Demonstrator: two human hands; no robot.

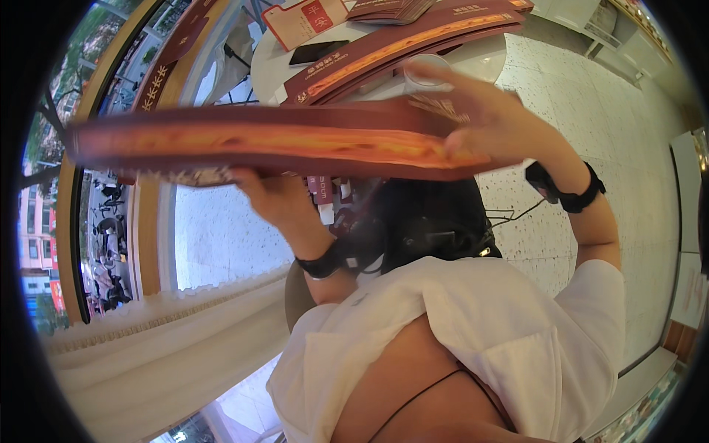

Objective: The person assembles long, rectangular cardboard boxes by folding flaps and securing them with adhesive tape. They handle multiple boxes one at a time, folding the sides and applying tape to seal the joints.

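Note:
A long, narrow maroon carton (347, 144) with a band picturing an orange-brown baked stick lies across in front of me, blurred by motion. My left hand (275, 198) holds it from below, left of its middle, and most of those fingers are hidden behind it. Near its right end, my right hand (491, 118) grips it with the thumb on the printed face and the other fingers over the upper edge. Similar maroon cartons (399, 55) lie beyond it on a round white table (269, 70). A clear cup (427, 72) stands there, partly covered by my right fingers.
A dark phone (319, 53), a red-and-white card (306, 22) and a stack of brown card pieces (390, 9) are also on the table. A black bag (436, 214) rests at my lap. To the left are a wood-framed window (151, 221) and a pale curtain (177, 340).

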